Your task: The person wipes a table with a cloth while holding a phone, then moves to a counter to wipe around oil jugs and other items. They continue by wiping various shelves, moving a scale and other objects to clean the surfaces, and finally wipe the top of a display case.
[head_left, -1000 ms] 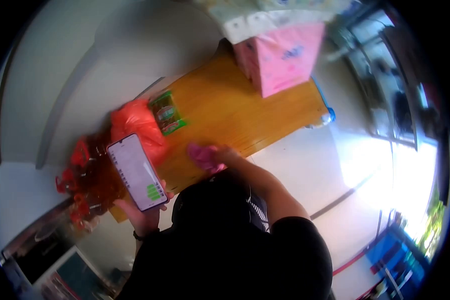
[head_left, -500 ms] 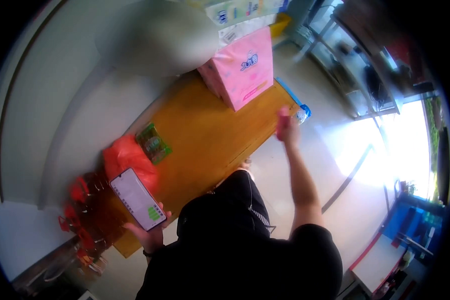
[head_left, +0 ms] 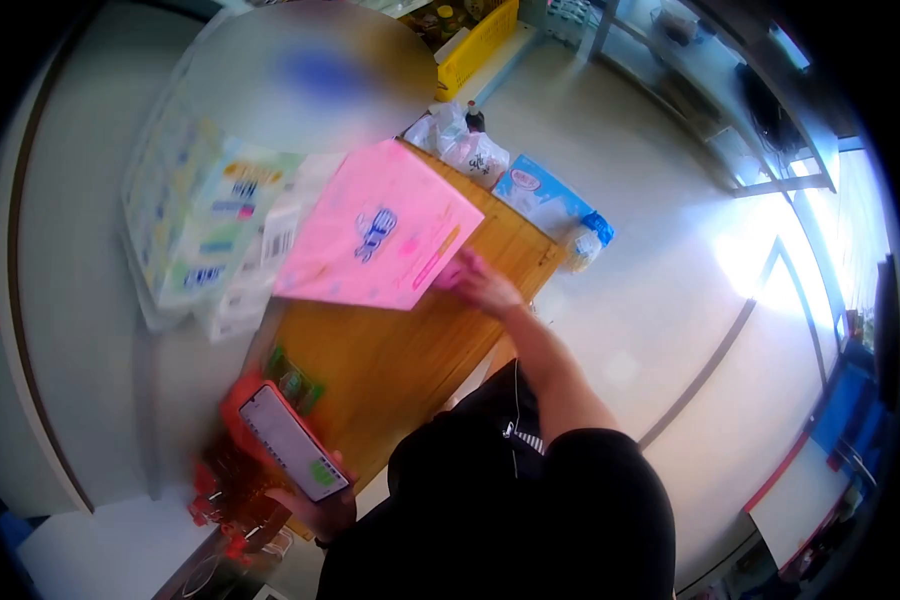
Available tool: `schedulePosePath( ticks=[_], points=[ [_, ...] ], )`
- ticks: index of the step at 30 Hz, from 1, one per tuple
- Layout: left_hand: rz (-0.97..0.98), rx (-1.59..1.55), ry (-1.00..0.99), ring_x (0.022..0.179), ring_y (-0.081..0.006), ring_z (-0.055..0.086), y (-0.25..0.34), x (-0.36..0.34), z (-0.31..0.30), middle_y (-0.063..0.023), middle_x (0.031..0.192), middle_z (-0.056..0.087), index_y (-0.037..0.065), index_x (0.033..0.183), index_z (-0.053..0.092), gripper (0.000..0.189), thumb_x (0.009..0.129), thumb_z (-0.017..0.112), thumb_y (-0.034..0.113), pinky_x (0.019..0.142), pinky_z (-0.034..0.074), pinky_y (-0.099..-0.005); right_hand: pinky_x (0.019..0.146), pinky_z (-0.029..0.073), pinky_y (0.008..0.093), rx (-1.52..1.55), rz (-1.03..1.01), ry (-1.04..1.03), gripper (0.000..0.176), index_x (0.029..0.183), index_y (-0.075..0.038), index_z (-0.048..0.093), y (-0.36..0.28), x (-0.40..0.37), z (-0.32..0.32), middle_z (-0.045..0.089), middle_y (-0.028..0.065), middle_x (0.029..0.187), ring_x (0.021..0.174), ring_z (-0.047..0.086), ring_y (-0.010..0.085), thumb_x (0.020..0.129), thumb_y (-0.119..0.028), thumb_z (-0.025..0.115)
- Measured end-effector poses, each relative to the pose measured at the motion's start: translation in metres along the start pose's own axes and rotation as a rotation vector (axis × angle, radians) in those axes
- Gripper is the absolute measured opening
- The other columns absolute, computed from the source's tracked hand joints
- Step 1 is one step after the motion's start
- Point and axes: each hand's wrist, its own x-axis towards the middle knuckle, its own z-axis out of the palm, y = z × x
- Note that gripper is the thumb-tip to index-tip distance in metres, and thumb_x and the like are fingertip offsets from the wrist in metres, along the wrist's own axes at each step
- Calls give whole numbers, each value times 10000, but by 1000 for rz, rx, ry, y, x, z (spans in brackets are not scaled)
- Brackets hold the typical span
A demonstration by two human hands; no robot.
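Right hand back from far edge of surface, now touching near corner of pink pack; grip blurred, cannot tell. Pack sits at surface's far end. Left hand fingers wrapped round phone, unchanged.
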Motion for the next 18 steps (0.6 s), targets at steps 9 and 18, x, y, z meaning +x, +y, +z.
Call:
schedulePosePath(
  ticks=[9,18],
  points=[
    [-173,-41,168,417,-227,538,-15,-8,94,-117,705,578,78,1122,447,862,681,245,790,278,360,-231,717,458,366,743,1018,332,263,1027,-98,570,248,58,-50,613,158,875,810,598,300,808,-191,457],
    [-214,-143,244,474,-276,567,-7,-14,121,-137,764,573,73,1153,427,918,657,206,813,279,369,-264,751,445,349,434,13,-409,335,1108,-160,527,167,296,-29,591,133,987,890,568,274,794,-266,479]
  ],
)
